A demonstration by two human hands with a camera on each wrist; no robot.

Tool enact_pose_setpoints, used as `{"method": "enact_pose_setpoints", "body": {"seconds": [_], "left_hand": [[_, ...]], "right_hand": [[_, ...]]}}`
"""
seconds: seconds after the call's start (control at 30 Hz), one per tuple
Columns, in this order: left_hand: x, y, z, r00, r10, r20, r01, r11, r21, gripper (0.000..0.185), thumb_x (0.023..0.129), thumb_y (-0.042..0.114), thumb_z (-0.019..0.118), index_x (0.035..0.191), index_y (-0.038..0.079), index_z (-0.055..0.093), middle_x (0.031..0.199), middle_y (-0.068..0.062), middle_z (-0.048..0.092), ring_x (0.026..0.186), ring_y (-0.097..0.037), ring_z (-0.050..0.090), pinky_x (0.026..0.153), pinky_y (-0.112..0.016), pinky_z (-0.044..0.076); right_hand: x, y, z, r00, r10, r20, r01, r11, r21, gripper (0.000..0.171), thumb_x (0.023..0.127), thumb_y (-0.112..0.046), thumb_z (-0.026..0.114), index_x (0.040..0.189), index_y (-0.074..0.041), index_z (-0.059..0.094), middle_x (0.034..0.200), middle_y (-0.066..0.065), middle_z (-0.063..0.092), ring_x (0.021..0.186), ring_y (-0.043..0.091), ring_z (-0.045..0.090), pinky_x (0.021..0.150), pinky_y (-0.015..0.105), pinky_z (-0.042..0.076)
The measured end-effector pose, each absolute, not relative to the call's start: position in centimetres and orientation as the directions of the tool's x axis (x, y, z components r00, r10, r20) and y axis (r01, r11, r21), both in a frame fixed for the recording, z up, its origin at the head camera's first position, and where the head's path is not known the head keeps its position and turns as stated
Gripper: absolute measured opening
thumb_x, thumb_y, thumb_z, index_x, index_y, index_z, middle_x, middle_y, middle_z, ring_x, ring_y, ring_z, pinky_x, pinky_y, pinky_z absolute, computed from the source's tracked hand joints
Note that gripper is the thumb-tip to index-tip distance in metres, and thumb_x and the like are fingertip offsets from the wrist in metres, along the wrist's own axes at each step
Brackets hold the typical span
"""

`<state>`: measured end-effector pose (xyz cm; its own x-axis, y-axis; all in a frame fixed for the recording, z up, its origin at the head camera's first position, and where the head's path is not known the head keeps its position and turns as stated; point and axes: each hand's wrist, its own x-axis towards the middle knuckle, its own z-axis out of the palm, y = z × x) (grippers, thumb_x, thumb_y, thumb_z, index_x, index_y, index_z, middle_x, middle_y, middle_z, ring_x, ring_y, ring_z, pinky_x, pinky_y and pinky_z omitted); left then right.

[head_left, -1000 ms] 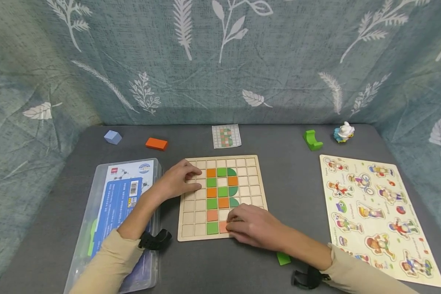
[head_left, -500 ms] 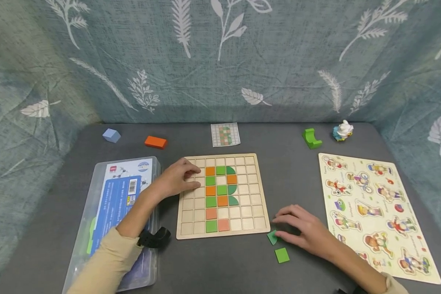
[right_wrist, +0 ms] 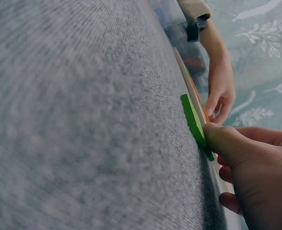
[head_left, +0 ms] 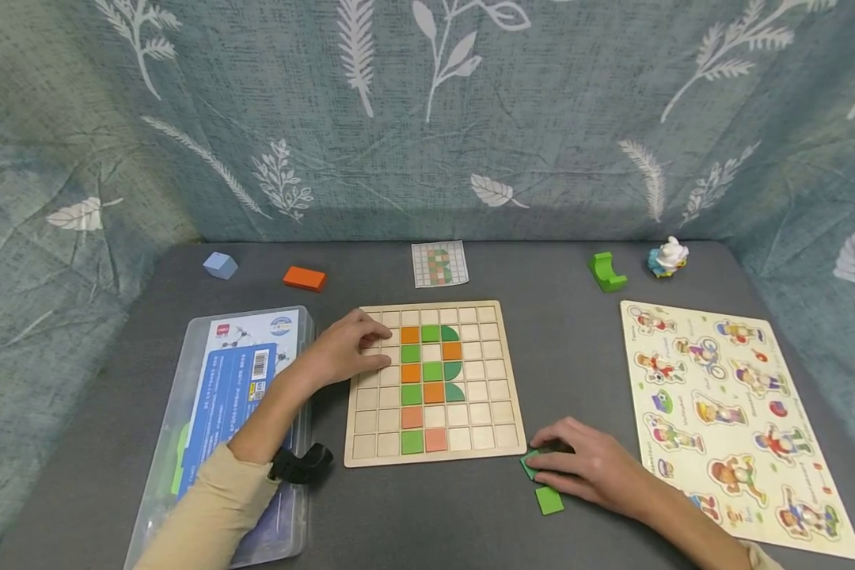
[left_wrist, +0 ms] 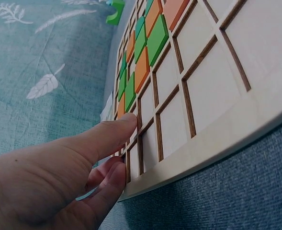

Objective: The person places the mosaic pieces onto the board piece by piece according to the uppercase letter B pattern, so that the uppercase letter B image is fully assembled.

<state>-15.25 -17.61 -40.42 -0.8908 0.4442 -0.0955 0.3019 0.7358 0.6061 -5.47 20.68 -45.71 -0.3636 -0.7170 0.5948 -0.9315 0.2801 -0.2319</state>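
A wooden grid board lies on the table, with orange, green and pink tiles and rounded dark green tiles set in its middle columns. My left hand rests on the board's left side, thumb and fingertips touching it. Just off the board's lower right corner, my right hand pinches a dark green tile, partly hidden by the fingers. Close below it lies a light green square tile, seen edge-on as a green tile in the right wrist view.
A small pattern card lies behind the board. A plastic case stands at left, a picture puzzle board at right. Along the back are a blue block, an orange block, a green curved block and a toy figure.
My right hand has left the pink tile in the board's bottom row and moved right, down to the dark green tile on the table. The left hand stays put.
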Motion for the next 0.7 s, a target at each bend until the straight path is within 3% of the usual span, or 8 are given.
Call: {"method": "enact_pose_setpoints", "body": {"seconds": [0.7], "left_hand": [[-15.22, -17.43, -40.15, -0.894, 0.437, -0.099, 0.302, 0.75, 0.589, 0.041, 0.087, 0.019, 0.072, 0.122, 0.0, 0.064, 0.108, -0.013, 0.054, 0.09, -0.02, 0.05, 0.082, -0.035, 0.044]], "right_hand": [[-6.15, 20.94, -44.96, -0.293, -0.782, 0.55, -0.955, 0.209, -0.211, 0.006, 0.09, -0.02, 0.07, 0.095, -0.018, 0.071, 0.106, -0.006, 0.069, 0.095, 0.005, 0.062, 0.083, 0.021, 0.049]]}}
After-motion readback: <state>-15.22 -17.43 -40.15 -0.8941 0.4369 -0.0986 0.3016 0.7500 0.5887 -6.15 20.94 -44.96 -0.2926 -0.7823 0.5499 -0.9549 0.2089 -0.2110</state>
